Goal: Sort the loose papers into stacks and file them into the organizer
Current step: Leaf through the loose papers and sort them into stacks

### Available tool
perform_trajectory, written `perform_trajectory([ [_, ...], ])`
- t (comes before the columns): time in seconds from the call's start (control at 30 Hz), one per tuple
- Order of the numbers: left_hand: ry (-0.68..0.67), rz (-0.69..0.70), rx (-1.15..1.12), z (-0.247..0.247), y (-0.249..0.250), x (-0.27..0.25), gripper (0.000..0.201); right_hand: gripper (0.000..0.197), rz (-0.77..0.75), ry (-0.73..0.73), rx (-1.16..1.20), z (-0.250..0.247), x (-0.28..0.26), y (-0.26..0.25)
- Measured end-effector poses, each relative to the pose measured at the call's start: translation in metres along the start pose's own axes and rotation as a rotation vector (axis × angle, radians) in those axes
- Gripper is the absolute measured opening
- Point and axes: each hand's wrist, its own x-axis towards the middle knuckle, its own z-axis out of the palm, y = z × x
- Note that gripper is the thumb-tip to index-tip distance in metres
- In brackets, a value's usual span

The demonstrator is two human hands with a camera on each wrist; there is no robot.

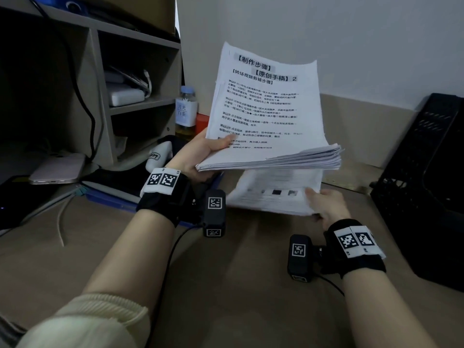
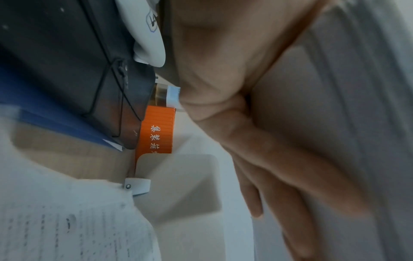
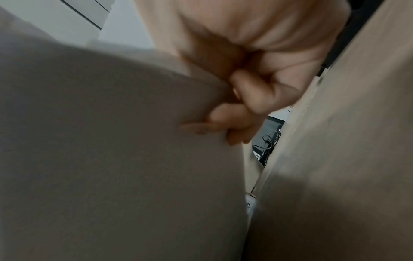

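- While the thumb is lying across the printed top page, the left hand (image 1: 200,151) is gripping a thick stack of papers (image 1: 268,114) at its lower left corner, fingers (image 2: 268,159) stretched flat beneath it; the stack is tilting up at the centre of the head view.
- Below and right of it, the right hand (image 1: 326,205) is pinching a thinner bundle of sheets (image 1: 273,194) at its right edge, thumb on top, fingers (image 3: 241,113) curling underneath, just above the brown desk (image 1: 226,285).
- Far right, a black mesh organizer (image 1: 424,177) is standing well apart from both bundles.
- Left of the raised stack, a labelled bottle (image 1: 186,109) and an orange box (image 2: 156,130) are sitting beside a shelf unit (image 1: 100,79).
- At the left edge, a phone (image 1: 57,169) is lying flat.
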Motion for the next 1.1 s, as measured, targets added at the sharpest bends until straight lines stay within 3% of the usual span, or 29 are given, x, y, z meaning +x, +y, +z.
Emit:
perform_trajectory([
  [0.1,-0.005,0.0,0.011,0.0,-0.002,0.001,0.039,0.034,0.079,-0.119,-0.011,0.006,-0.002,0.002],
  [0.2,0.016,-0.018,0.011,-0.001,-0.005,0.002,0.042,0.026,0.133,-0.216,0.115,0.01,-0.006,-0.001],
  [0.37,0.022,-0.011,0.036,-0.002,-0.005,0.004,0.039,0.075,0.143,-0.382,0.1,0.008,-0.01,-0.005],
  [0.5,0.021,-0.012,0.066,-0.003,-0.004,0.006,0.033,0.089,0.085,-0.568,0.077,0.001,-0.018,-0.01],
  [0.67,0.028,-0.009,0.136,-0.004,-0.006,0.009,0.035,0.084,-0.026,-0.477,-0.031,0.006,-0.011,-0.005],
  [0.8,0.017,-0.043,0.078,-0.005,-0.007,0.009,0.031,0.077,0.049,-0.421,-0.017,0.006,-0.001,0.003],
  [0.93,0.03,-0.049,0.09,-0.005,-0.007,0.009,0.037,0.07,0.146,-0.375,0.146,0.005,0.006,0.01],
  [1.1,0.037,-0.057,0.083,-0.005,-0.006,0.009,0.036,0.059,0.163,-0.312,0.259,0.007,0.012,0.015],
])
